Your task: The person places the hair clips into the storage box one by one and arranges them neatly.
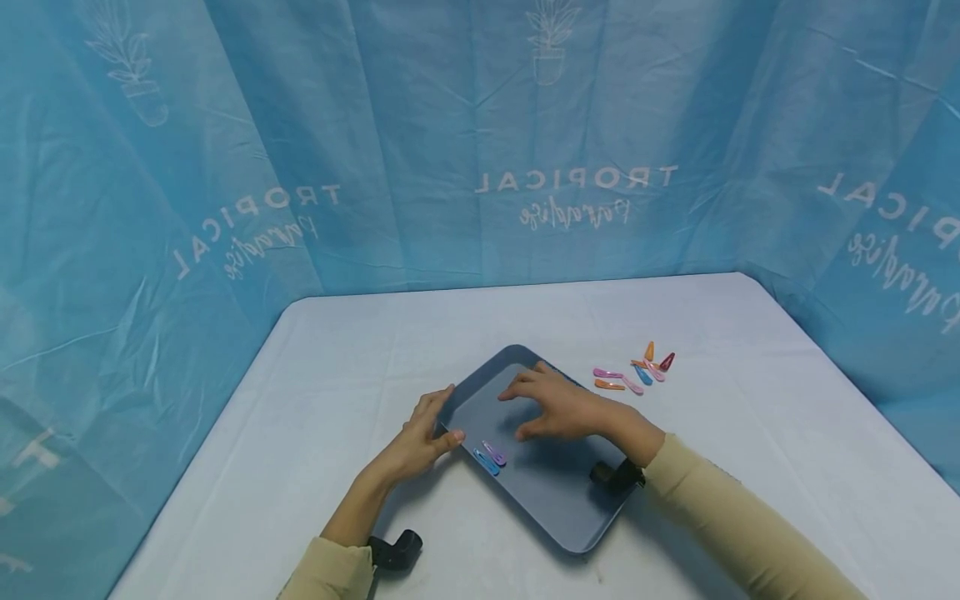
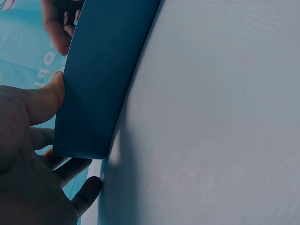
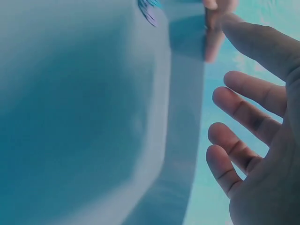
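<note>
A dark blue-grey tray (image 1: 555, 492) lies askew on the white table. My left hand (image 1: 448, 417) grips its left rim. In the left wrist view the thumb (image 2: 44, 101) presses on top of the tray (image 2: 108, 70) and the fingers curl under its edge. My right hand (image 1: 517, 412) hovers over the tray's middle with fingers spread and holds nothing; the right wrist view shows the right hand (image 3: 243, 84) loosely open above the tray (image 3: 84, 117). Two hair clips (image 1: 489, 457), one blue and one purple, lie on the tray next to my left thumb.
Several coloured hair clips (image 1: 637, 372) lie in a loose group on the table (image 1: 337, 375), right of the tray's far corner. A blue printed curtain (image 1: 480, 150) closes in the back and both sides.
</note>
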